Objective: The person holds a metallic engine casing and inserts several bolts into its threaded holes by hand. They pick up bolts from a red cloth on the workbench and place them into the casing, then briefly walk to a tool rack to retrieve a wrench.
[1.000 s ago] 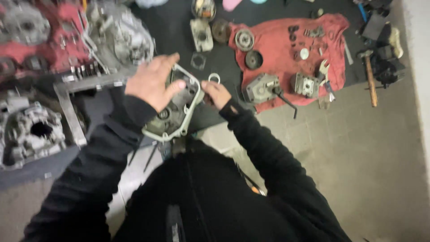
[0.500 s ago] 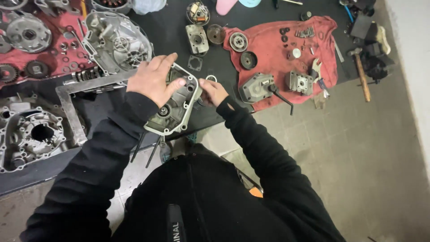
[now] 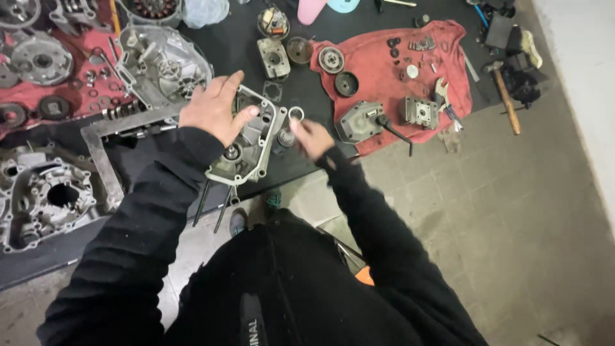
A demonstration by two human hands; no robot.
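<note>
My left hand (image 3: 213, 109) grips a grey metal engine cover (image 3: 248, 146) from above and holds it tilted over the black mat (image 3: 237, 45). My right hand (image 3: 309, 136) sits at the cover's right edge, fingers closed around a small dark round part (image 3: 284, 138). A small metal ring (image 3: 296, 114) lies on the mat just beyond those fingers. Both arms wear black sleeves.
A large engine casing (image 3: 160, 64) lies beyond my left hand. A red cloth (image 3: 384, 70) on the right carries gears, small housings and bolts. A hammer (image 3: 504, 96) lies far right on the tiled floor. Another casing (image 3: 45, 192) and a metal square (image 3: 102, 147) lie left.
My right hand has pulled back slightly from the cover's edge toward the right. The left hand keeps its grip on the cover. The view has shifted a little.
</note>
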